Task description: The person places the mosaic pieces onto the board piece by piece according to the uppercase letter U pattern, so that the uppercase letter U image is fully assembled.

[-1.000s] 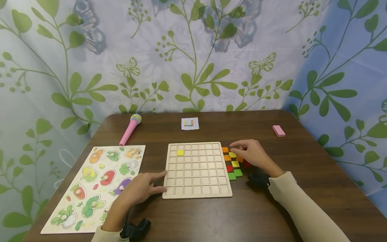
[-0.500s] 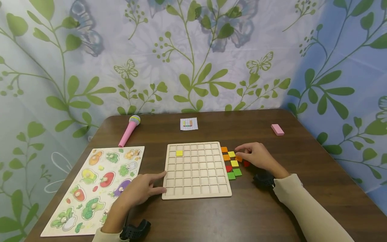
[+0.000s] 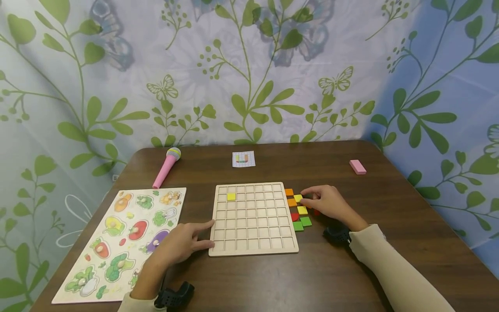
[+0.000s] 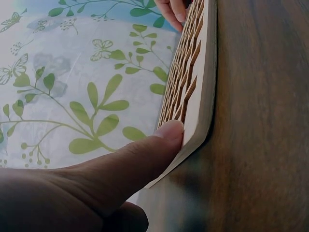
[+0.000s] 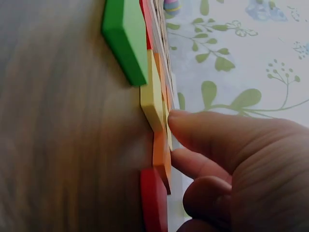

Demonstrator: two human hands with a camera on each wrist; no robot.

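My left hand [image 3: 183,245] touches the left edge of a pale wooden grid board [image 3: 254,219], index finger and thumb spread along it. In the left wrist view, the thumb [image 4: 145,154] rests on the board's rim near a corner. One yellow square tile [image 3: 231,196] sits in an upper-left cell. Right of the board, my right hand [image 3: 329,203] hovers low over loose tiles, thumb and index fingertips apart at a yellow tile [image 3: 298,198]. Near them lie another yellow tile [image 3: 302,210], an orange tile [image 5: 161,154], a green tile [image 5: 126,46] and a red piece [image 5: 153,198].
At left lies a vegetable knob puzzle [image 3: 128,242], partly behind the left forearm. A pink toy microphone [image 3: 166,167] lies above it. Behind the board is a small card with a coloured grid pattern [image 3: 243,159]. A pink block [image 3: 358,167] lies at the back right.
My right hand first shifts right and down over the loose tiles, then back left to the yellow tile. The left hand stays at the board's edge. The view shifts slightly.
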